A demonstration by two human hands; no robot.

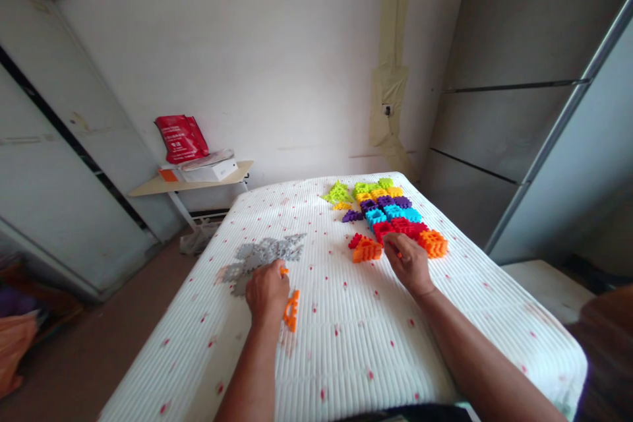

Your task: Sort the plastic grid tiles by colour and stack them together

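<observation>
My left hand (268, 289) is closed with a small orange interlocking piece (283, 270) at its fingertips, beside a pile of grey interlocking pieces (279, 248). Just below that hand, a loose orange piece (291, 311) lies on the bed cover. My right hand (409, 262) has its fingers bent together at the near edge of the red blocks (384, 231). A hint of orange shows under its fingers; what they hold is mostly hidden. An orange block (366, 250) sits to its left and an orange cube (433, 244) to its right.
Behind are rows of light blue (376, 217), purple (403, 202), yellow (364, 198) and green blocks (366, 188), with loose green pieces (339, 192) alongside. All lie on a white dotted bed cover (346, 356). A small table (242, 171) with a red bag (179, 138) stands back left.
</observation>
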